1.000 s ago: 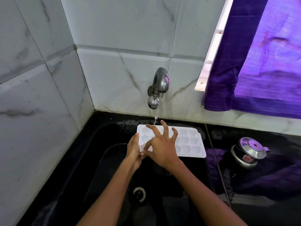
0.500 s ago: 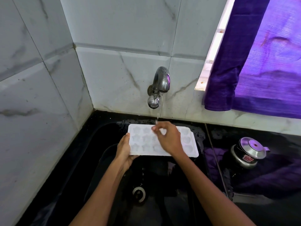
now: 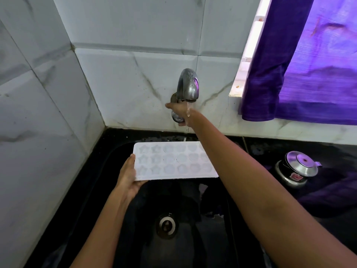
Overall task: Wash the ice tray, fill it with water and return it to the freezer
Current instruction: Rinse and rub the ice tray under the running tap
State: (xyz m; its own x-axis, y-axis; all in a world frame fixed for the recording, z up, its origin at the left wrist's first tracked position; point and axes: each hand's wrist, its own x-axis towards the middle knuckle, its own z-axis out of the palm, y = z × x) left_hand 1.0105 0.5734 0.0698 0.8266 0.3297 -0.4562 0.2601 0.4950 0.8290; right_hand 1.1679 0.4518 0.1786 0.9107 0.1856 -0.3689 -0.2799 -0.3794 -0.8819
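A white ice tray (image 3: pixel 172 161) with star and flower shaped cells is held level over the black sink (image 3: pixel 108 163). My left hand (image 3: pixel 128 176) grips its left end from the side and below. My right hand (image 3: pixel 181 113) is up at the wall, fingers wrapped round the knob of the steel tap (image 3: pixel 188 86). A thin stream of water runs from the spout over that hand. My right forearm crosses above the tray's right end and hides it.
The sink drain (image 3: pixel 166 225) lies below the tray. A small steel pressure cooker (image 3: pixel 297 169) stands on the black counter at the right. A purple curtain (image 3: pixel 309 59) hangs over the window at the upper right. Tiled walls close the left and back.
My right hand left the tray's cells and rose to the tap knob. The tray moved left and nearer, held by my left hand alone.
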